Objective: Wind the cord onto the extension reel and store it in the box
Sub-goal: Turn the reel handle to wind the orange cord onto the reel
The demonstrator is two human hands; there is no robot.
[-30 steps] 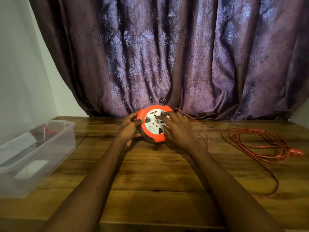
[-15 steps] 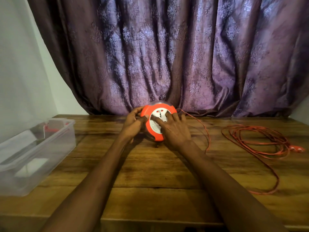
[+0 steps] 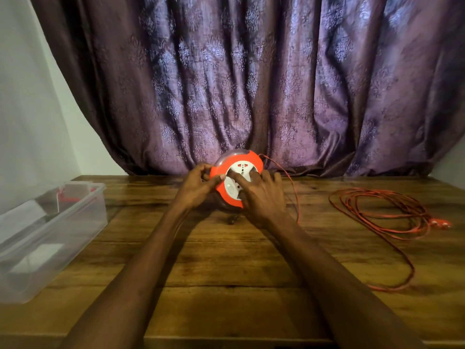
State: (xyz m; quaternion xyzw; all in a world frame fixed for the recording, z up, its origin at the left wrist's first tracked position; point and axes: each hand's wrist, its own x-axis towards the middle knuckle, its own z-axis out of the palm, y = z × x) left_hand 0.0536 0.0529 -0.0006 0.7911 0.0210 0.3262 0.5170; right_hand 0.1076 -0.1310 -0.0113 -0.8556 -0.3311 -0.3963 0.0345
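Reel point(image 3: 236, 182) upright mid-counter point(image 3: 226, 260), left hand point(image 3: 195, 187) gripping its rim, right hand point(image 3: 261, 195) fingers flat on its face; loose cord point(image 3: 377, 212) right of reel, box point(image 3: 50, 233) far left

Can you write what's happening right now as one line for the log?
step: winding | left hand: grips round orange plastic reel rim | right hand: fingers on reel's white face | thin orange cord: mostly loose on wooden table | clear plastic box: left, without reel

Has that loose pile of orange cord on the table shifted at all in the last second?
Yes, slightly. The near loop of the cord has drawn in, farther from the table's front edge; the coiled pile itself looks unmoved.
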